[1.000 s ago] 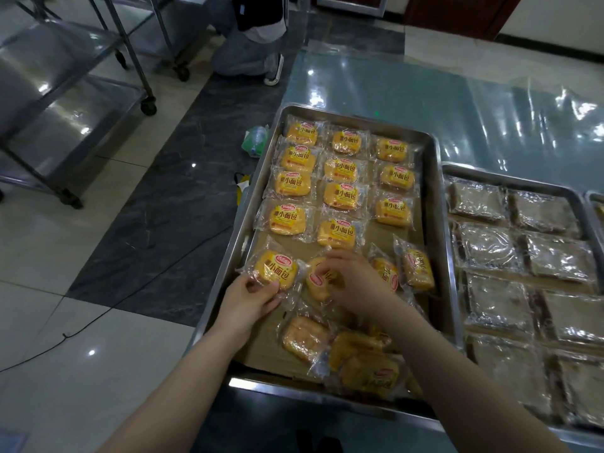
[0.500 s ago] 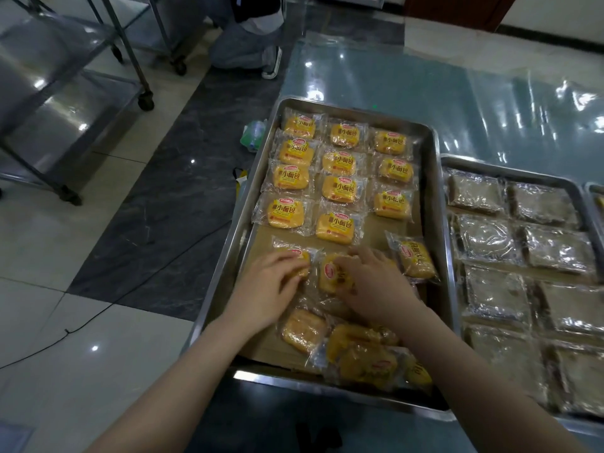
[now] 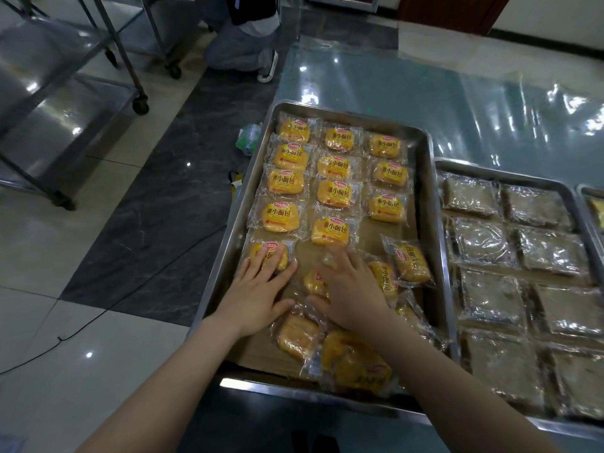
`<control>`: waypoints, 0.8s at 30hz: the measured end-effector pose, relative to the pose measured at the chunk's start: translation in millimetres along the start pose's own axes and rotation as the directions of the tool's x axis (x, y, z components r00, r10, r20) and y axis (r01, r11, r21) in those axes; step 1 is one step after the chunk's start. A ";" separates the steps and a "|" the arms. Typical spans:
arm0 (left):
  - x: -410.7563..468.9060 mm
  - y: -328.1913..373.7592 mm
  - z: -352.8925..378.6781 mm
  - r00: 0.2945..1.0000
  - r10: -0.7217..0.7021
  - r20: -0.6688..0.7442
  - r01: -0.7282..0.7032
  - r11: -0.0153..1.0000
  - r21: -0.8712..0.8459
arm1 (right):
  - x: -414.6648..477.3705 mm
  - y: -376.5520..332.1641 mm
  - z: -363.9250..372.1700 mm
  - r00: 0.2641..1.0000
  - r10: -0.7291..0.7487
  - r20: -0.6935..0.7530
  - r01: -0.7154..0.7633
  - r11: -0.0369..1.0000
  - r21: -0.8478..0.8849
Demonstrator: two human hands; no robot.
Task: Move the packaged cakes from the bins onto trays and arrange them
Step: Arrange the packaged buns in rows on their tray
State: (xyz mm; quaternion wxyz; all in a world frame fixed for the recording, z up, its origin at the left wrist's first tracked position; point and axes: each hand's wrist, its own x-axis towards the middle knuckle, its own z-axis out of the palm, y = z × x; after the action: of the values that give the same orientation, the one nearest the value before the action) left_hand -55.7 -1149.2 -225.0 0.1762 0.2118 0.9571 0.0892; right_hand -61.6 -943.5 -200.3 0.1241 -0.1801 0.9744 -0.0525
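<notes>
**Both hands flat on loose cakes at the near end of the steel tray**

The landmark is the rectangular stainless-steel tray (image 3: 436, 204), lined with brown paper and standing on a glossy blue-grey tabletop (image 3: 425, 93). Its far two-thirds hold yellow cakes in clear printed wrappers (image 3: 333, 193), laid label-up in three columns. At its near end more of these cakes lie in a loose, overlapping heap (image 3: 353, 364), some turned over or tilted, and one skewed packet (image 3: 410, 263) lies near the tray's right wall.

Just right of the tray stands a second steel tray (image 3: 510, 178) filled with brown cakes in clear wrappers (image 3: 480, 243), in two visible columns. Left of the tray, on the tiled floor, are a crumpled green-and-white wrapper (image 3: 249, 142), a thin black cable (image 3: 108, 308) and wheeled steel racks (image 3: 49, 103). Beyond the tray's far left corner a person kneels on the floor (image 3: 238, 44).

The left hand (image 3: 258, 289) reaches in over the tray's near rim, palm down, fingers extended together and pressing on a yellow cake in the left column (image 3: 268, 253). The right hand (image 3: 354, 289) lies palm down just beside it, fingers spread over loose packets in the tray's middle; neither hand pinches anything.
</notes>
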 end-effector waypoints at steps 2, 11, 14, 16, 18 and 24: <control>2.4 -2.2 0.6 1.000 0.009 -0.015 -0.009 1.000 0.009 | -0.4 4.6 4.6 0.989 -0.142 0.044 0.141 0.990 0.019; 2.3 -6.4 6.0 0.997 0.044 -0.063 -0.048 0.997 -0.068 | 7.2 -6.0 9.7 0.976 0.187 -0.114 -0.180 0.981 0.068; -3.5 -4.5 -0.5 0.987 0.059 -0.150 -0.073 0.993 -0.092 | -4.4 0.5 7.6 0.945 0.050 -0.324 -0.002 0.989 0.147; -11.2 0.6 -3.7 0.947 0.053 -0.317 -0.101 0.986 -0.134 | -13.2 10.5 9.7 0.946 -0.082 -0.313 0.127 0.984 0.127; -16.9 7.2 -5.5 0.885 -0.028 -0.466 -0.098 0.964 -0.246 | -17.3 15.4 9.4 0.980 -0.115 -0.164 0.130 0.988 0.083; -32.1 14.4 -0.7 0.954 -0.297 -0.025 0.238 0.809 -0.537 | -11.2 6.9 4.6 0.998 -0.025 -0.057 0.028 0.998 0.055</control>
State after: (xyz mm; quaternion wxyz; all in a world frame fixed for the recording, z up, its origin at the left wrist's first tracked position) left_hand -23.3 -1150.4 -211.2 0.1867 0.0130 0.9238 0.3341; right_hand -52.6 -933.3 -203.2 0.1008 -0.1878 0.9732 -0.0865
